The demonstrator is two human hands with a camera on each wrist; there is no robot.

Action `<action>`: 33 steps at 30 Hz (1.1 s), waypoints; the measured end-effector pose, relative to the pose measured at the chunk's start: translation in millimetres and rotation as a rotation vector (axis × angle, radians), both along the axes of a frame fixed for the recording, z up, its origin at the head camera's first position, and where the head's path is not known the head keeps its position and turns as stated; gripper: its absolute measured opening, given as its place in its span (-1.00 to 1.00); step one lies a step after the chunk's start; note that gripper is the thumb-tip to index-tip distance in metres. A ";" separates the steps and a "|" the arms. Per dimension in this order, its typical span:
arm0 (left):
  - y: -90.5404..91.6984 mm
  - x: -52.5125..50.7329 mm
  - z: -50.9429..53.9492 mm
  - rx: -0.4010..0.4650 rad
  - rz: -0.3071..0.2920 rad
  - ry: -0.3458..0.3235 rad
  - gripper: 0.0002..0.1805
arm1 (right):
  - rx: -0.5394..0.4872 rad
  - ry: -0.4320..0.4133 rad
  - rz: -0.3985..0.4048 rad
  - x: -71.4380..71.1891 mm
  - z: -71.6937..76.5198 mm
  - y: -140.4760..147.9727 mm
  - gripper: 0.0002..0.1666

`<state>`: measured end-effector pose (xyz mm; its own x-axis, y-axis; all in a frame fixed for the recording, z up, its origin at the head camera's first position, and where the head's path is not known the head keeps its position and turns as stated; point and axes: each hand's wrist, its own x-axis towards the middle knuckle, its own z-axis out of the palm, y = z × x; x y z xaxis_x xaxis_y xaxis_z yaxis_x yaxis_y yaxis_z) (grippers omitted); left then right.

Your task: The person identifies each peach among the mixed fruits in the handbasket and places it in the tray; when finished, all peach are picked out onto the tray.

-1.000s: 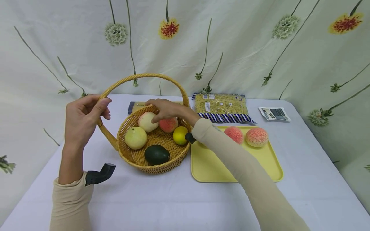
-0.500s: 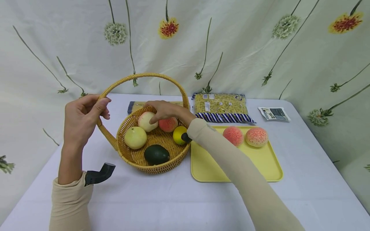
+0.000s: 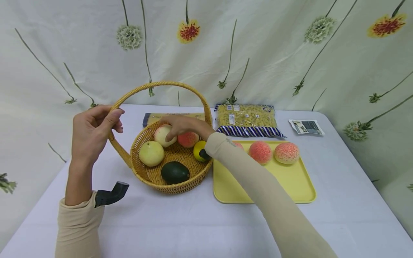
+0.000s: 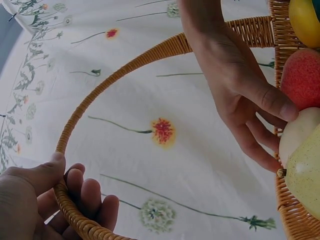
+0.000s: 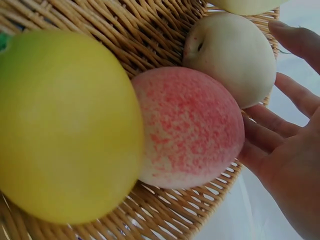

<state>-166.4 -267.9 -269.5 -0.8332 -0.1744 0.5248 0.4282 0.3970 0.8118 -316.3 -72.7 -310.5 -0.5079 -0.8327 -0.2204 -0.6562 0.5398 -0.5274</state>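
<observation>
The left hand grips the raised handle of the wicker basket on its left side, fingers curled round it in the left wrist view. Over the basket's back rim reaches the right hand, beside a pale peach. Its fingers are spread loosely along the peach's outer side, with the thumb near its top; firm contact cannot be told. The basket also holds a red peach, a yellow-green round fruit, a dark green fruit and a yellow fruit, partly covered by the wrist camera.
Right of the basket lies a yellow tray with peaches, partly under the right forearm. Behind are a pasta bag, a small white packet and a flat tan package behind the basket.
The right hand has shifted slightly left and lower beside the pale peach. Its forearm has moved left, uncovering more of the tray and its peaches. The left hand and basket look unmoved.
</observation>
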 end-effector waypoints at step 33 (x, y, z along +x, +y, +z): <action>0.9 0.3 0.5 -0.054 0.031 -0.006 -0.84 | -0.059 -0.036 -0.032 4.2 -18.7 -8.3 -0.28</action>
